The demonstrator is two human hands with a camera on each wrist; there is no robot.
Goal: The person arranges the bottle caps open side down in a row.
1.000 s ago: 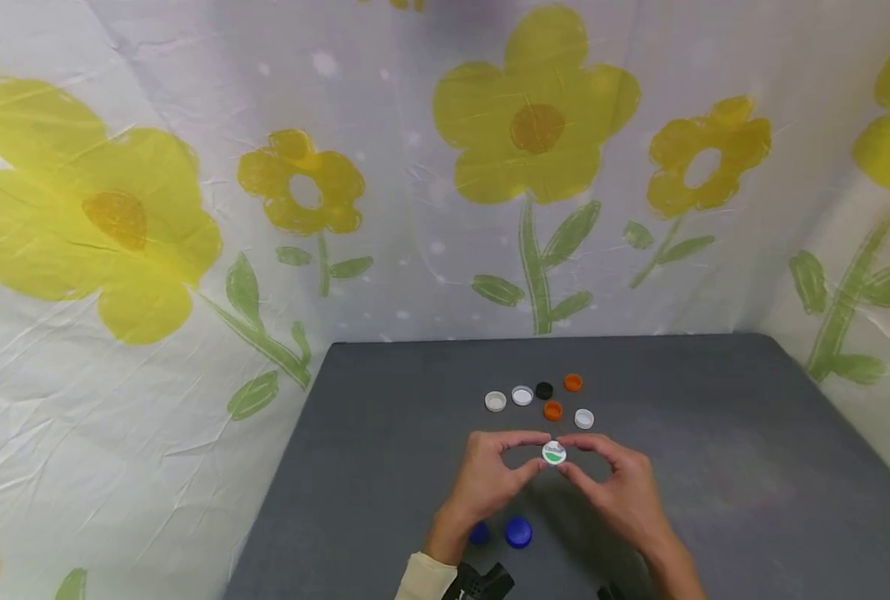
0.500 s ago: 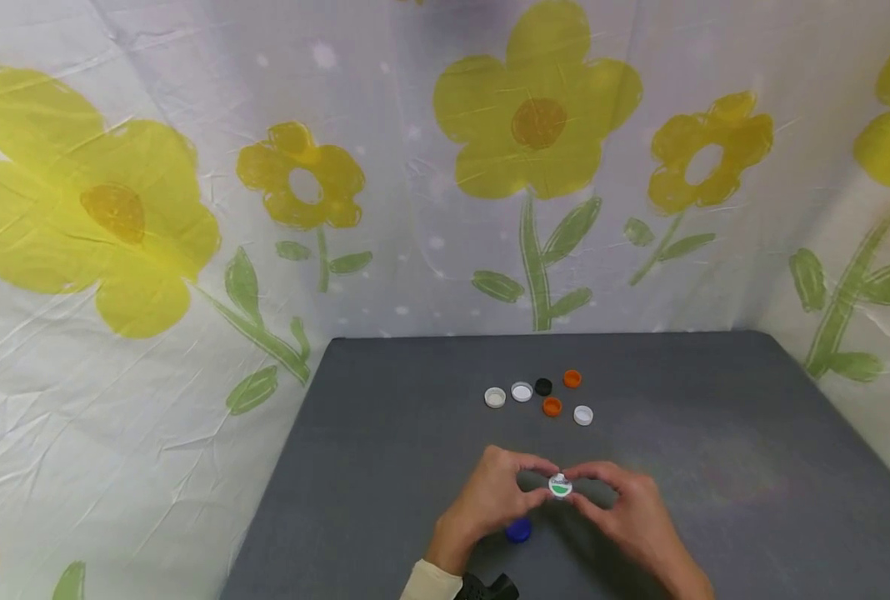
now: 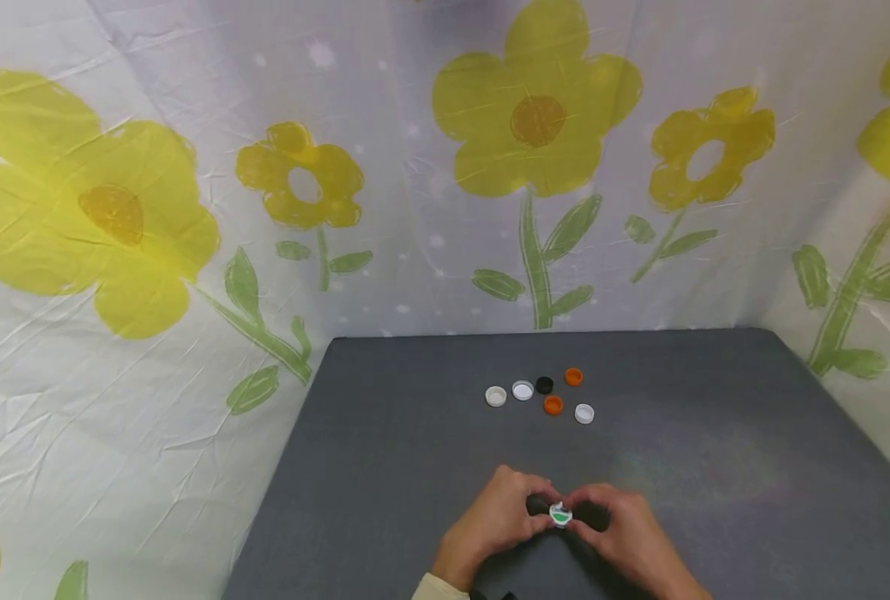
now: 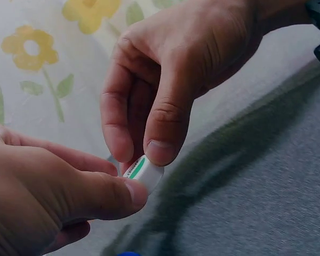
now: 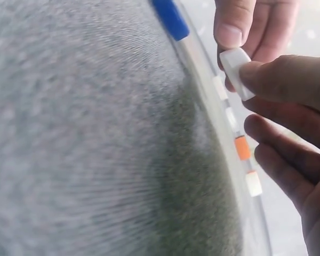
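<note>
I have the left hand (image 3: 493, 525) and the right hand (image 3: 627, 533) together over the near part of the dark grey table (image 3: 385, 433), both pinching one small white cap with green print (image 3: 561, 517). On each side the thumb and fingers are bent in, parted only by the cap. It sits between the two sets of fingertips, held above the table and tilted, its printed face showing to my head camera. Beyond the hands I can make out an off-white cap (image 3: 495, 397) at the left, a white cap (image 3: 522, 391), a black cap (image 3: 545, 385), an orange cap (image 3: 573, 377) farthest back, another orange cap (image 3: 553, 405) nearer me, and a second white cap (image 3: 584, 414) rightmost. My right wrist camera also catches a blue cap (image 5: 172, 20) on the table.
</note>
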